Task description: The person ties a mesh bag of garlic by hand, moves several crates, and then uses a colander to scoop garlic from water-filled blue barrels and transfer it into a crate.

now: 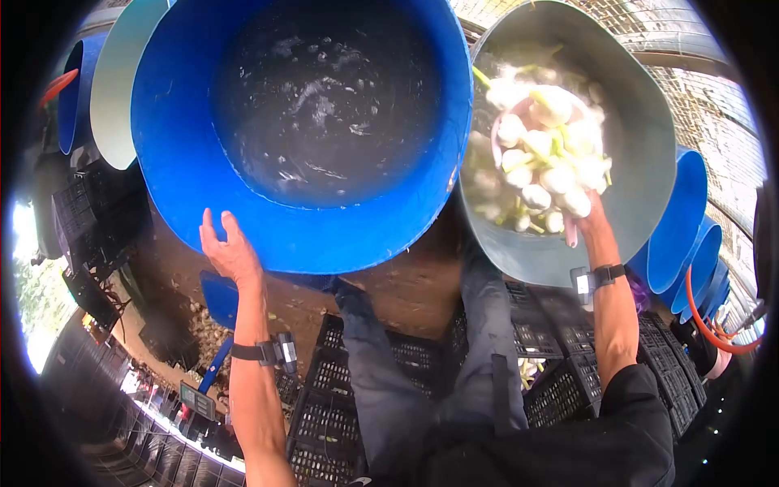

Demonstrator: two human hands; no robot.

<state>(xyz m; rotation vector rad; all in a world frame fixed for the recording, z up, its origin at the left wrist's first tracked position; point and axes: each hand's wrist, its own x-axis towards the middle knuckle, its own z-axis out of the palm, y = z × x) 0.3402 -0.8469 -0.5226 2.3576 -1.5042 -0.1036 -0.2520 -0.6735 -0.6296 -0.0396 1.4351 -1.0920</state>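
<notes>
My left hand [233,250] is at the near-left wall of a large blue tub [324,239], fingers extended and apart, holding nothing. Dark water [324,105] with foam and ripples fills the tub. To the right, my right hand [596,223] grips the near edge of a pale pink basket [497,138] heaped with white bulbs [540,154] on short green stems. The basket is over a grey-green tub [641,162], where more bulbs show blurred around it. Most of the basket and the fingers under it are hidden by the bulbs and glare.
Black plastic crates [329,398] stand around my legs, with others [560,381] on the right. More blue tubs [682,219] line the right side, near an orange hose [702,321]. A pale green tub [114,89] adjoins the blue one. A scale display [197,401] sits lower left.
</notes>
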